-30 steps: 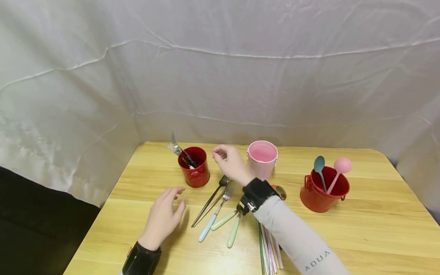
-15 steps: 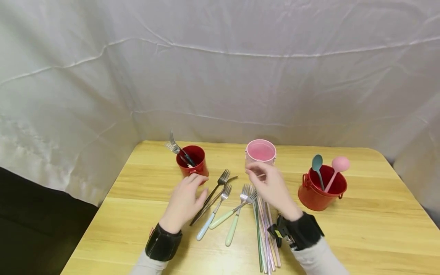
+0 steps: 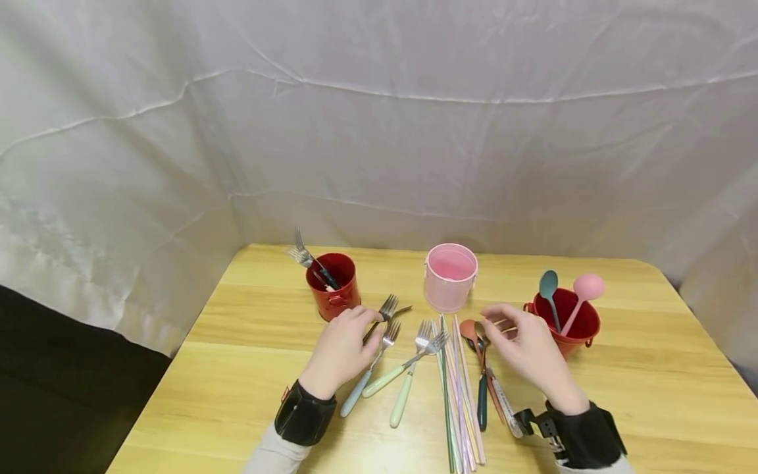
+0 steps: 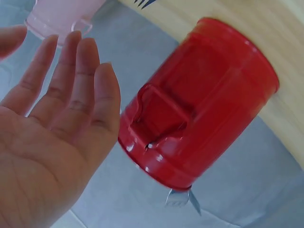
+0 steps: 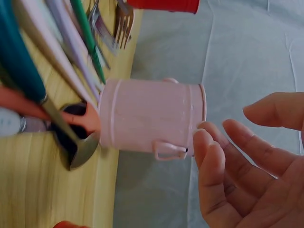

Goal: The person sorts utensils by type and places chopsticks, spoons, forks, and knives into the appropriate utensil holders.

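Observation:
My left hand (image 3: 339,352) hovers over the forks at centre left, its fingers extended and the palm bare in the left wrist view. Beneath and beside it lie a black fork (image 3: 388,307), a blue-handled fork (image 3: 356,395) and two green-handled forks (image 3: 382,380). Over on the right, my right hand (image 3: 533,355) is just above several spoons, fingers loosely bent and holding nothing. Among these spoons are an orange spoon (image 3: 468,329) and one with a dark teal handle (image 3: 482,409). The right wrist view shows spoon bowls (image 5: 84,151) apart from the fingers.
A left red bucket (image 3: 335,304) contains several forks. The pink bucket (image 3: 448,291) stands at the back middle. In the right red bucket (image 3: 583,324) are a teal spoon (image 3: 549,285) and a pink spoon (image 3: 589,288). Several straws (image 3: 460,408) lie between forks and spoons.
My right hand has gone from beside the left red bucket, across the middle, to the spoons. My left hand has moved right, over the forks. Both hands stay without anything in them.

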Motion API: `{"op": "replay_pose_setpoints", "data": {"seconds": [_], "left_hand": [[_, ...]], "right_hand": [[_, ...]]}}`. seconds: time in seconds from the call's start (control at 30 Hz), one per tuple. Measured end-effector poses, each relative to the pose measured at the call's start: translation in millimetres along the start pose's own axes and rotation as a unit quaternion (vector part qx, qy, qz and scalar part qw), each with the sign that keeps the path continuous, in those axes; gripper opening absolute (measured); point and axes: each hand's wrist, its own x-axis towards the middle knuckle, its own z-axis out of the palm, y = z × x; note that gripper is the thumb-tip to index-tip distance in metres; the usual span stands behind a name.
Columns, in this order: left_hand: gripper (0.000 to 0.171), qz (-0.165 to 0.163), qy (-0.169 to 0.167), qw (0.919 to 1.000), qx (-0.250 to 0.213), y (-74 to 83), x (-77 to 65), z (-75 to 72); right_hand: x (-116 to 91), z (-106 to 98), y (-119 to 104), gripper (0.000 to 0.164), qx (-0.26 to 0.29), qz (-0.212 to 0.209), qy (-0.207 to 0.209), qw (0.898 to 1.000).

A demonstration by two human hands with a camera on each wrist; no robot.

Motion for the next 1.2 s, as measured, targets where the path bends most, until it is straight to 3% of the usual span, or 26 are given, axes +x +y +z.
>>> {"op": "replay_pose_setpoints", "data": {"seconds": [0.23, 0.37, 0.6, 0.9, 1.2], "left_hand": [[0.016, 0.008, -0.069, 0.9975, 0.013, 2.0, -6.5, 15.7], [0.015, 0.02, -0.092, 0.9951, 0.031, 5.0, -9.5, 23.9], [0.015, 0.02, -0.13, 0.9898, 0.054, 16.1, -11.5, 35.3], [0.018, 0.011, -0.14, 0.9852, 0.099, 25.7, -11.3, 45.2], [0.015, -0.011, -0.139, 0.9868, 0.083, 28.5, -13.2, 50.0]], "right_hand": [[-2, -2, 8, 0.016, -0.019, 0.001, -0.03, 0.999], [-4, 0, 11, 0.015, -0.024, 0.011, -0.054, 0.998], [-5, 3, 14, 0.012, -0.026, 0.013, -0.06, 0.998], [-6, 4, 14, 0.012, -0.026, 0.017, -0.064, 0.997], [-5, 7, 15, 0.011, -0.018, 0.02, -0.072, 0.997]]}}
